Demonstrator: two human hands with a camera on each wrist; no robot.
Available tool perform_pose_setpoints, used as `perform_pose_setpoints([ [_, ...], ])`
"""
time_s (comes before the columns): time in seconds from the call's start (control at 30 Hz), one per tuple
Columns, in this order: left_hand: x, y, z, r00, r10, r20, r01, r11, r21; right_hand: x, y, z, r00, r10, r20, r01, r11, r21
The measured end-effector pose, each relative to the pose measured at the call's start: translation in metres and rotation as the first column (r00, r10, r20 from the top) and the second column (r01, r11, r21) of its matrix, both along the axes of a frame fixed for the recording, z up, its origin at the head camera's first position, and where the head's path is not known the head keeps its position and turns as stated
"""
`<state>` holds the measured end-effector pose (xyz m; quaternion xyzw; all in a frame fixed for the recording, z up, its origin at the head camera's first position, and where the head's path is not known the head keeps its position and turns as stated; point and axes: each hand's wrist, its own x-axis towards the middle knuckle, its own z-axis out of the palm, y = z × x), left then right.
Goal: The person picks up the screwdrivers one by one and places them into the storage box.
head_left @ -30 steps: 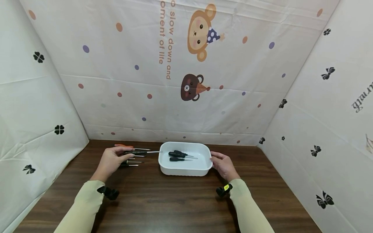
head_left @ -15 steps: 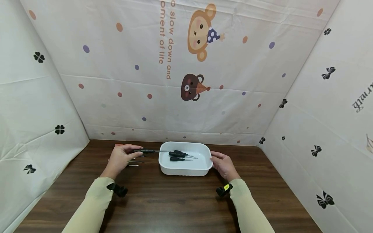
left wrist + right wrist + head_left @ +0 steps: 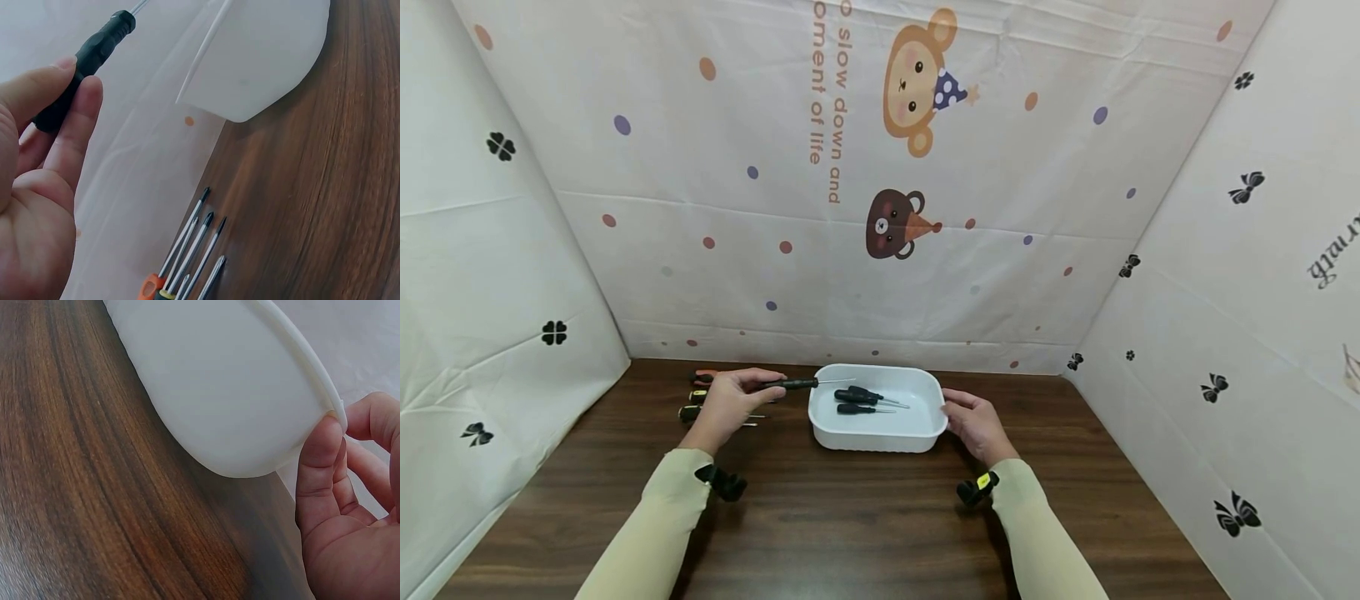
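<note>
My left hand (image 3: 730,407) pinches a screwdriver (image 3: 797,384) by its dark handle between thumb and fingers. Its thin shaft points right, over the left rim of a white plastic tub (image 3: 872,440). The left wrist view shows the grip on the black-green handle (image 3: 103,45) closely. Inside the tub lie several small black screwdrivers (image 3: 855,409), shafts to the right. At the tub's right end, my right hand (image 3: 976,425) pinches the rim between thumb and fingers, as the right wrist view shows with the rim (image 3: 337,409).
Left of the tub, partly behind my left hand, several more screwdrivers (image 3: 688,413) lie on the brown wooden table (image 3: 850,517). One has an orange handle (image 3: 150,286). A printed cloth (image 3: 820,283) hangs behind the table, with others at both sides.
My left hand has moved right with the screwdriver, whose tip now reaches over the tub. Handles left on the table have come into sight. My right hand and the tub stay in place.
</note>
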<state>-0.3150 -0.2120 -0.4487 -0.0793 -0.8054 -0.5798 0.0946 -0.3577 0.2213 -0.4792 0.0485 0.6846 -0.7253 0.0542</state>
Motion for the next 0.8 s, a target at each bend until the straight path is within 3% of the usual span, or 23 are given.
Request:
perform_pose_setpoints([
  [0.8,-0.018,0.041,-0.007,0.998,-0.053,0.022,0.054,0.997,-0.054,-0.001,0.001,-0.002,1.0,0.008,-0.012,-0.008,1.0,0.002],
])
